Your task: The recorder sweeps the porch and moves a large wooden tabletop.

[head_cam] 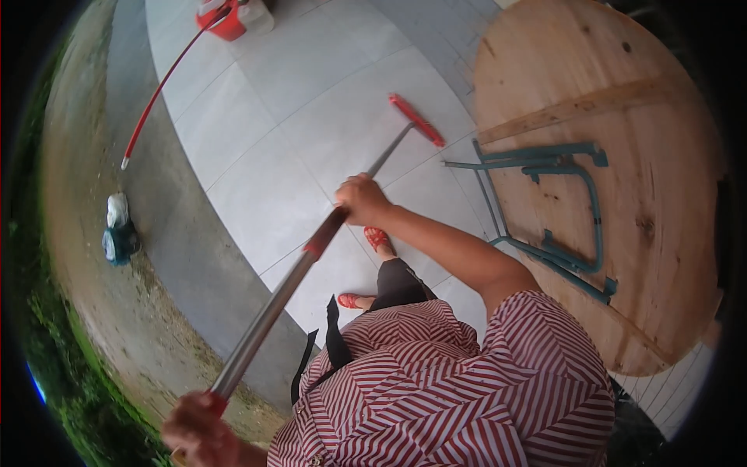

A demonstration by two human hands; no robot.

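My right hand [363, 199] grips the middle of a long metal pole [262, 327] beside its dark red sleeve. Lower left, my left hand [195, 429] is closed around the pole's red upper end and looks slightly blurred. The pole slants away to a narrow red head [416, 119], a squeegee or flat mop head, lying against the pale floor tiles [327, 140]. Both feet, in red sandals [378, 238], stand on the tiles below my right hand.
To the right stands a round wooden tabletop [659, 192] with folded green metal legs [595, 216]. At the top left is a red bucket [227, 24] with a red-handled pole [153, 99] and a translucent container [255, 16]. Bags [119, 242] lie on the ground beyond the concrete strip [192, 245].
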